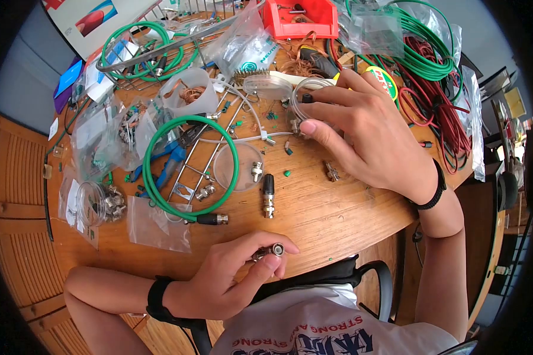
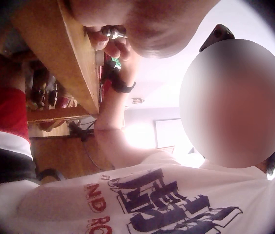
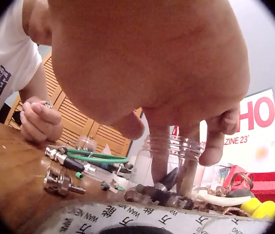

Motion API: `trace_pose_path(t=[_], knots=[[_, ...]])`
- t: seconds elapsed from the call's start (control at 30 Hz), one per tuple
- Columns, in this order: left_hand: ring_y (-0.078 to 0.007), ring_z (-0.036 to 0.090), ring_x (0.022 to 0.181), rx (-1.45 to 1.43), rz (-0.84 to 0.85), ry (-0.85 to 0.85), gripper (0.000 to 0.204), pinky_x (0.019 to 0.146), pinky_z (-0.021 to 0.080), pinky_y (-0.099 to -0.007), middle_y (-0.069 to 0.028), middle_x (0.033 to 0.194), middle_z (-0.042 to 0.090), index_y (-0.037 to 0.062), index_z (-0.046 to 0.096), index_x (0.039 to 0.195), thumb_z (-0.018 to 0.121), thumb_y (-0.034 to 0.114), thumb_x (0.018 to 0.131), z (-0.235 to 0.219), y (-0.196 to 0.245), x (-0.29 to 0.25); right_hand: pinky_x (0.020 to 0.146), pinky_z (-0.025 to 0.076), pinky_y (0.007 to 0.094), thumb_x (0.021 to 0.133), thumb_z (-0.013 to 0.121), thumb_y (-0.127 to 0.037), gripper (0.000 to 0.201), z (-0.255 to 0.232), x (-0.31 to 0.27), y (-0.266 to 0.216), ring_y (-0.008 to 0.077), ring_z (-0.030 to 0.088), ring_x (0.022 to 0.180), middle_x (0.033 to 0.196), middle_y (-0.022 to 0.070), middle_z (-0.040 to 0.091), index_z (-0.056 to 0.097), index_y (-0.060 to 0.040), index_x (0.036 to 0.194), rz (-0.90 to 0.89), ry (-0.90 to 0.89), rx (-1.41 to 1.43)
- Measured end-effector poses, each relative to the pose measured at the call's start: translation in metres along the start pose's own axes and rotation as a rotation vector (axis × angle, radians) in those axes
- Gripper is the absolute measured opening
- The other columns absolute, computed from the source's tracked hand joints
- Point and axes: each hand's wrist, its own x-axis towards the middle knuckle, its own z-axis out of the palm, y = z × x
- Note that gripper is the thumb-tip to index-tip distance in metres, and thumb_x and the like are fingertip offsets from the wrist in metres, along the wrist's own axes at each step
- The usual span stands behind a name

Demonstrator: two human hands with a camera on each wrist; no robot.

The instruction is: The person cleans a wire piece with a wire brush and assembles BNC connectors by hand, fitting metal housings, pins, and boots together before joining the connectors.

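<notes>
My left hand (image 1: 225, 281), low at the table's front edge, pinches a metal BNC connector (image 1: 278, 250) between thumb and fingers. My right hand (image 1: 370, 127) reaches over a clear plastic jar (image 1: 296, 106), with fingers straight down through its mouth in the right wrist view. Black-sleeved connector parts (image 3: 163, 195) lie in the jar's bottom around those fingertips. Between the hands, a BNC connector with a black boot (image 1: 269, 195) lies on the wood. A small metal connector (image 1: 256, 171) sits on a clear round lid (image 1: 228, 177); another connector (image 1: 331, 171) lies below the right hand.
A looped green cable (image 1: 237, 157) with a black-booted plug lies left of centre, over blue-handled pliers (image 1: 170, 165). Plastic bags (image 1: 160, 225) and a jar of metal parts (image 1: 93, 204) stand at left. Behind are a red bin (image 1: 302, 29), green cable coils (image 1: 426, 53) and red cables (image 1: 438, 118).
</notes>
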Motion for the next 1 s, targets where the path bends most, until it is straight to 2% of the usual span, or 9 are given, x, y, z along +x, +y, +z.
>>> trace_pose_path(t=[0.13,0.33,0.43,0.5,0.57,0.63,0.7,0.77,1.0], knots=[[-0.0118,0.060,0.081,-0.008,-0.001,0.001,0.023,0.075,0.050,-0.0277,-0.0086,0.088,0.063,-0.0044,0.059,0.125,0.047,0.008,0.111,-0.001,-0.001,-0.001,0.088,0.043,0.0430,0.101,0.064,-0.026,0.031,-0.013,0.003,-0.004,0.0309,0.058,0.093,0.103,0.0138,0.074,0.077,-0.0001,0.111,0.033,-0.101,-0.016],[-0.0117,0.061,0.083,-0.018,0.022,0.019,0.023,0.075,0.049,-0.0268,-0.0085,0.091,0.064,-0.0033,0.059,0.127,0.047,0.008,0.111,0.000,-0.003,0.000,0.078,0.047,0.0388,0.092,0.070,-0.008,0.018,-0.022,0.006,-0.005,0.0303,0.062,0.082,0.091,0.0131,0.072,0.077,-0.0008,0.107,-0.018,0.135,0.015],[-0.0111,0.060,0.084,0.001,0.045,0.021,0.023,0.075,0.049,-0.0266,-0.0085,0.094,0.064,-0.0025,0.058,0.128,0.048,0.009,0.111,-0.001,-0.004,0.000,0.077,0.051,0.0372,0.088,0.073,-0.001,0.014,-0.029,0.008,-0.011,0.0290,0.065,0.083,0.091,0.0127,0.072,0.076,0.0001,0.101,-0.037,0.255,0.088],[-0.0106,0.060,0.084,0.001,-0.006,0.011,0.024,0.075,0.048,-0.0267,-0.0087,0.096,0.065,-0.0018,0.057,0.129,0.049,0.010,0.110,-0.002,0.000,-0.001,0.077,0.054,0.0363,0.086,0.075,0.003,0.012,-0.028,0.009,-0.011,0.0276,0.068,0.085,0.092,0.0121,0.073,0.074,0.0009,0.098,-0.118,0.238,0.167],[-0.0103,0.059,0.084,0.005,0.015,0.019,0.025,0.075,0.048,-0.0264,-0.0086,0.097,0.065,-0.0018,0.057,0.130,0.049,0.010,0.110,-0.001,-0.003,-0.001,0.079,0.056,0.0366,0.088,0.075,0.002,0.012,-0.019,0.006,-0.018,0.0275,0.070,0.086,0.094,0.0124,0.074,0.073,0.0016,0.099,-0.207,0.124,0.625],[-0.0100,0.058,0.084,0.007,0.036,0.026,0.026,0.076,0.048,-0.0261,-0.0085,0.098,0.065,-0.0019,0.056,0.131,0.050,0.010,0.110,0.000,-0.004,-0.001,0.078,0.058,0.0363,0.089,0.076,0.001,0.016,-0.014,-0.001,-0.029,0.0269,0.073,0.089,0.100,0.0132,0.076,0.074,0.0020,0.105,-0.165,0.047,0.718],[-0.0102,0.058,0.086,-0.049,0.003,0.020,0.027,0.078,0.048,-0.0259,-0.0089,0.100,0.064,-0.0025,0.056,0.133,0.048,0.009,0.110,0.000,-0.003,-0.001,0.078,0.059,0.0347,0.090,0.077,0.001,0.021,-0.010,-0.005,-0.037,0.0259,0.074,0.088,0.105,0.0142,0.077,0.075,0.0026,0.111,0.023,-0.169,1.029],[-0.0109,0.059,0.088,-0.046,0.025,0.020,0.028,0.078,0.049,-0.0263,-0.0095,0.102,0.064,-0.0029,0.055,0.134,0.047,0.008,0.110,-0.001,-0.004,0.001,0.080,0.061,0.0334,0.089,0.077,0.001,0.025,-0.005,-0.006,-0.034,0.0254,0.077,0.092,0.108,0.0148,0.078,0.075,0.0036,0.114,-0.078,-0.195,1.035],[-0.0165,0.067,0.097,-0.117,0.047,0.017,0.027,0.079,0.052,-0.0292,-0.0124,0.111,0.061,-0.0050,0.051,0.135,0.043,0.002,0.110,0.001,-0.011,0.001,0.084,0.061,0.0318,0.085,0.083,-0.001,0.017,-0.008,-0.007,-0.033,0.0247,0.079,0.094,0.100,0.0137,0.080,0.078,0.0036,0.100,0.024,-0.262,1.082]])
